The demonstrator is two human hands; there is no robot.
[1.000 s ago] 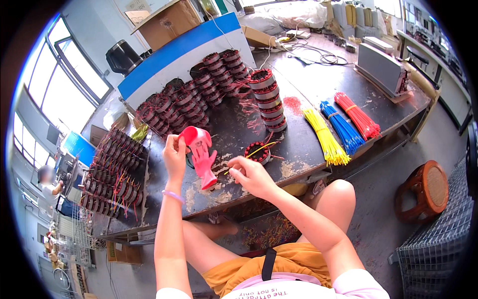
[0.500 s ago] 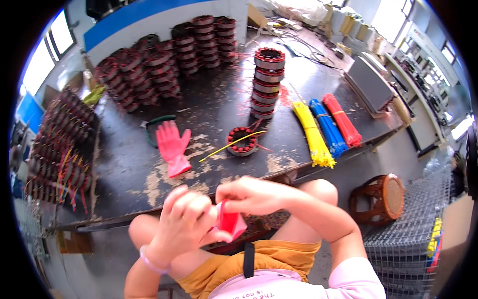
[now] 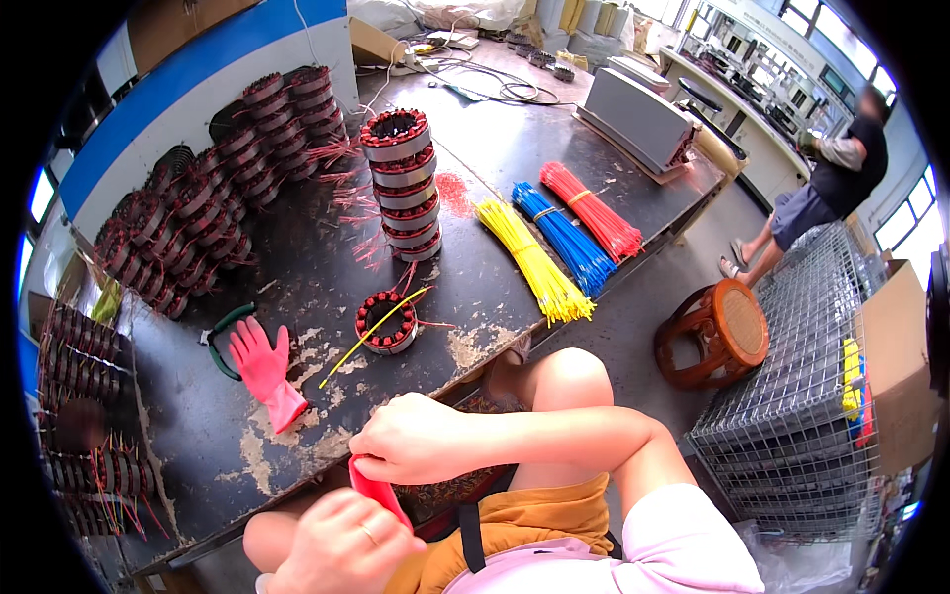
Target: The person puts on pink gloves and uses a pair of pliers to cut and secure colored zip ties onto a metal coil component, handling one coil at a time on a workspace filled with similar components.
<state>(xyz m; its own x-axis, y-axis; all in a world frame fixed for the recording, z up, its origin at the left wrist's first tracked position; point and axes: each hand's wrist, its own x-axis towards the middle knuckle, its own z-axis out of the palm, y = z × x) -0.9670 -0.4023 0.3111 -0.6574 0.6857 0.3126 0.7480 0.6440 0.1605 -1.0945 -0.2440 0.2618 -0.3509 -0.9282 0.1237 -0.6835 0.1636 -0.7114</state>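
A pink rubber glove (image 3: 380,491) is stretched between my two hands above my lap, much of it covered by them. My right hand (image 3: 421,441) pinches its upper end close to the table edge. Lower down, my left hand (image 3: 346,543), with a ring on one finger, is closed at the other end of the glove. A second pink glove (image 3: 263,371) lies flat on the table, fingers pointing away, beside a dark green band (image 3: 226,342). Right of it sits a single ring-shaped motor stator (image 3: 387,323) with red windings, a yellow cable tie (image 3: 371,339) lying across it.
Behind the single stator stands a stator stack (image 3: 401,188); more stacks (image 3: 183,228) fill the left. Bundles of yellow (image 3: 534,262), blue (image 3: 564,241) and red cable ties (image 3: 594,212) lie right. Beyond are a wooden stool (image 3: 712,335), wire cage (image 3: 792,386) and another person (image 3: 841,168).
My view has turned right, bringing the other person into sight. My left hand has gone from spread fingers to a closed grip, and the glove is drawn out narrow between both hands.
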